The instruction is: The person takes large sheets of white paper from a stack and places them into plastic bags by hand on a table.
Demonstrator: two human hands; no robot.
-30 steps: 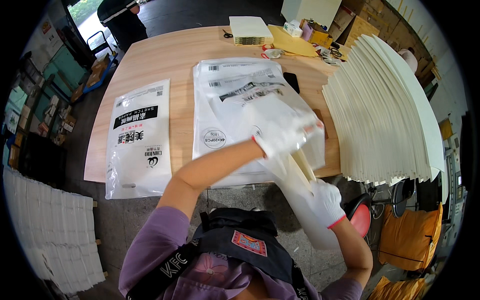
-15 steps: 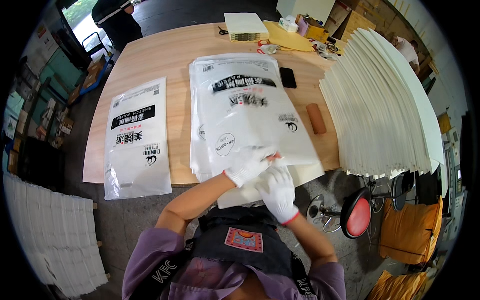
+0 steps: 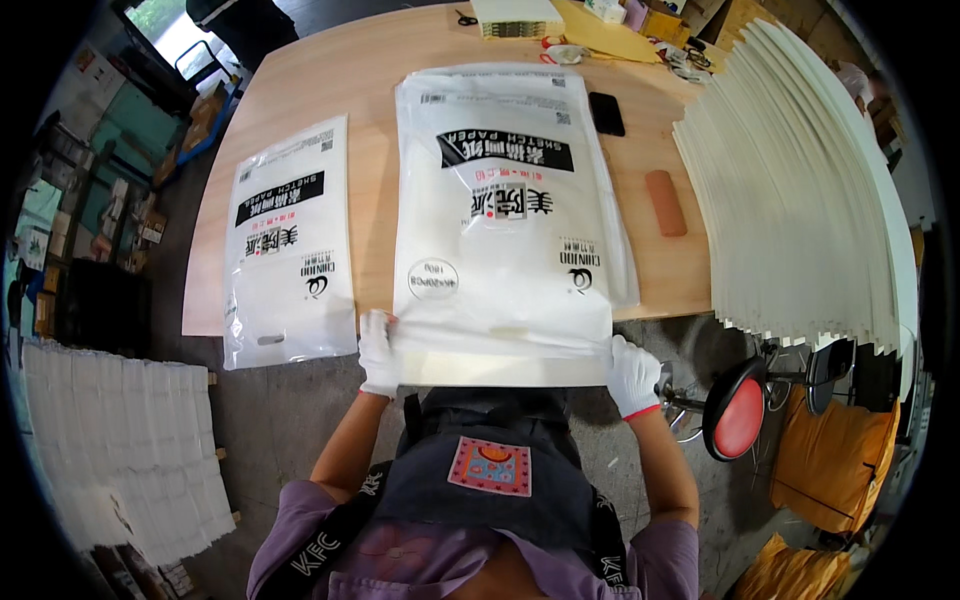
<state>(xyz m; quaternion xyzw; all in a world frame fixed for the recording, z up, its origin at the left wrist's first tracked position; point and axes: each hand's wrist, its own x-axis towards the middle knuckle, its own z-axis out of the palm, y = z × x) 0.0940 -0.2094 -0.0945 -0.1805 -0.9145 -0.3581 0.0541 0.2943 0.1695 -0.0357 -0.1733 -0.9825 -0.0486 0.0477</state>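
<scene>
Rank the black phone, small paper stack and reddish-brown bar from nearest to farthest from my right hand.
From the right hand, in the head view:
1. Reddish-brown bar: right side of the table.
2. Black phone: beyond the bar, slightly left.
3. Small paper stack: at the far edge.

a pale wood counter (image 3: 372, 90) bears a flat printed bag (image 3: 290, 240) at left and overlapping plastic bags (image 3: 505, 225) in the middle. to their right lie a black phone (image 3: 607, 114), a reddish-brown block (image 3: 665, 203) and fanned white sheets (image 3: 790, 200).
</scene>
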